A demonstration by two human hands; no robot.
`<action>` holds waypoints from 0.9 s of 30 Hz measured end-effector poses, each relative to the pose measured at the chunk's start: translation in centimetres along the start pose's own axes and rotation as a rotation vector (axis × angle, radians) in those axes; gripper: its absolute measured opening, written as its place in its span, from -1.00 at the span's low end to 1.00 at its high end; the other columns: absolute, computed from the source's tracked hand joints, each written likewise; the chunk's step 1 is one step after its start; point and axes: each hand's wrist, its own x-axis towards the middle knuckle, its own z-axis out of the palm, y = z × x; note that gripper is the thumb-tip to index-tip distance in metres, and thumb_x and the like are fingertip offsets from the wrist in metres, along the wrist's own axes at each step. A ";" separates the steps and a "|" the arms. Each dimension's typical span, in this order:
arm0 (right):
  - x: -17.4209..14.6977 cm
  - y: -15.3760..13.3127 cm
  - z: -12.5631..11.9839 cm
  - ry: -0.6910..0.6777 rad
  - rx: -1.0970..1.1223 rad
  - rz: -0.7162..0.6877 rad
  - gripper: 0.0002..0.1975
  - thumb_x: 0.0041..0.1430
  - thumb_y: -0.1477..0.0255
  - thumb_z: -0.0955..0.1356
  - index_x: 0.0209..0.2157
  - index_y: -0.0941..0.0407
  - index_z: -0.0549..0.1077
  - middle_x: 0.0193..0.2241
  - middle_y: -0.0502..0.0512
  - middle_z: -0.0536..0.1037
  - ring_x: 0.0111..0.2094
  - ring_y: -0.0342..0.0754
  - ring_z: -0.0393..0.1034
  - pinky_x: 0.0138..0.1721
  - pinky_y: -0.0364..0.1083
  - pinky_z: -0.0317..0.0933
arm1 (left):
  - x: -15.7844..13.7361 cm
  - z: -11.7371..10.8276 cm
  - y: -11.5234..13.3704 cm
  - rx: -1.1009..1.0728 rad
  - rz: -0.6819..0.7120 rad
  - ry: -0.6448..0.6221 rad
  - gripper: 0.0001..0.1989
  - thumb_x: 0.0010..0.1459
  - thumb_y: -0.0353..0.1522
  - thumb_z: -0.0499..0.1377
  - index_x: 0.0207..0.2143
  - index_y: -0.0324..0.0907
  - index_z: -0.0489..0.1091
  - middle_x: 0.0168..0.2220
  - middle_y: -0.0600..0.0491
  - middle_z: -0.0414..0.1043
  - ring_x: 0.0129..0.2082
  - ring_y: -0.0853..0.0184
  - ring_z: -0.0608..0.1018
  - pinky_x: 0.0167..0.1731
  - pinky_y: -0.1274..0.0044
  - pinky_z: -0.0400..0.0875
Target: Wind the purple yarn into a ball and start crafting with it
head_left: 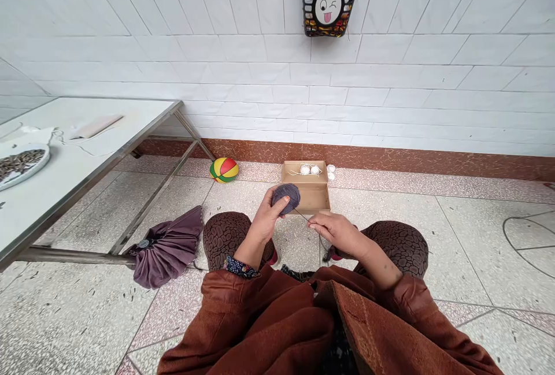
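Note:
My left hand (267, 216) is wrapped round a dark grey-purple ball of yarn (287, 197), with the thumb lying across its front. From the ball a single strand runs right to my right hand (333, 227), whose thumb and fingertips pinch it. Below that hand the strand hangs down between my knees. Just beyond the ball lies an open cardboard box (313, 195). Its far part holds white balls of yarn (305, 170) with loose white strands. More small white balls (331, 171) rest on the floor at the box's right side.
A red, yellow and green ball (224, 170) lies by the wall. On the left stands a white table (130, 126) with a metal frame, bearing a plate (26, 175) of dark pieces. A purple cloth bag (169, 246) is near its legs. A black basket (330, 22) hangs on the wall; a wire ring (505, 233) lies right.

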 end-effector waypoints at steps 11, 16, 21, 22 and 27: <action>4.3 2.3 -2.7 0.257 0.023 0.008 -0.70 0.47 0.38 0.16 -0.09 0.10 0.50 -0.32 0.11 0.53 -0.25 -0.01 0.46 -0.18 -0.05 0.35 | -1.8 1.0 0.7 -0.241 -0.130 -0.525 -0.27 0.13 -0.09 0.23 0.33 -0.03 0.21 0.14 -0.14 0.41 -0.04 0.07 0.53 -0.06 0.28 0.42; 3.7 3.1 1.4 0.219 0.129 0.091 -0.73 0.45 0.37 0.18 -0.18 0.10 0.48 -0.37 0.09 0.54 -0.32 -0.04 0.45 -0.24 -0.09 0.32 | -1.5 0.5 0.6 -0.580 -0.256 -0.394 -0.25 0.12 -0.08 0.20 0.33 -0.06 0.18 0.00 -0.14 0.50 -0.31 0.24 0.56 -0.49 0.55 0.34; 2.3 3.3 4.1 0.117 0.126 0.139 -0.69 0.47 0.36 0.16 -0.30 0.11 0.45 -0.48 0.04 0.47 -0.42 -0.07 0.37 -0.29 -0.11 0.28 | -1.1 0.1 -0.3 -0.706 -0.352 -0.285 -0.55 0.02 -0.21 0.26 -0.05 -0.24 0.46 -0.19 -0.11 0.57 -0.27 0.22 0.57 -0.25 0.41 0.45; 2.0 3.3 4.2 0.107 0.117 0.140 -0.68 0.47 0.35 0.16 -0.28 0.12 0.45 -0.47 0.05 0.47 -0.41 -0.07 0.36 -0.28 -0.10 0.28 | -1.0 0.0 -0.5 -0.714 -0.349 -0.264 -0.60 -0.01 -0.25 0.28 -0.10 -0.22 0.46 -0.19 -0.09 0.57 -0.24 0.20 0.58 -0.21 0.38 0.45; 0.8 2.5 2.9 0.123 -0.015 0.107 -0.67 0.48 0.30 0.17 -0.25 0.10 0.48 -0.42 0.11 0.49 -0.32 0.00 0.35 -0.22 -0.04 0.29 | -0.7 -0.2 -0.6 -0.613 -0.286 -0.253 -0.53 -0.01 -0.31 0.33 -0.02 -0.13 0.37 -0.12 -0.01 0.53 -0.25 0.27 0.60 -0.17 0.41 0.45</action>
